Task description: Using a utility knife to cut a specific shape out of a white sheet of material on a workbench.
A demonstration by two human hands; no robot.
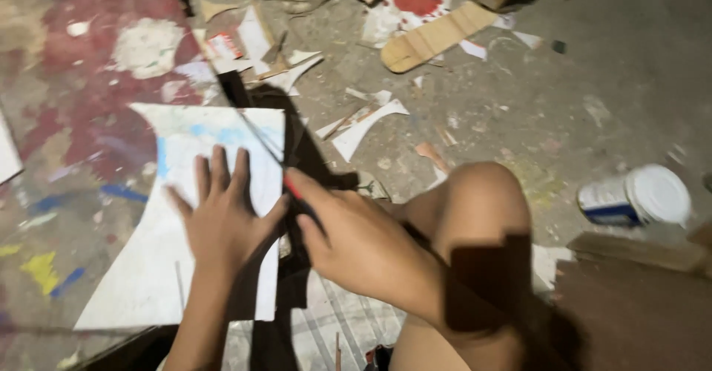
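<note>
- Clearly, the left hand (222, 219) lies flat, fingers spread, pinning the white sheet (167, 267); the right hand (356, 241), just beside it, is closed around a thin blade (259, 137) with a red handle.
- The sheet lies under the left hand, on a paint-stained board (74, 119).
- Judging by the grip, a good cut needs firm downward pressure and spread fingers kept off the blade's line.
- Motion blur hides the blade's tip; the knee (475, 200) covers the floor behind the right hand; the handle is mostly buried in the fist.

Dim warm light, hard dark shadows, slight motion blur throughout.
</note>
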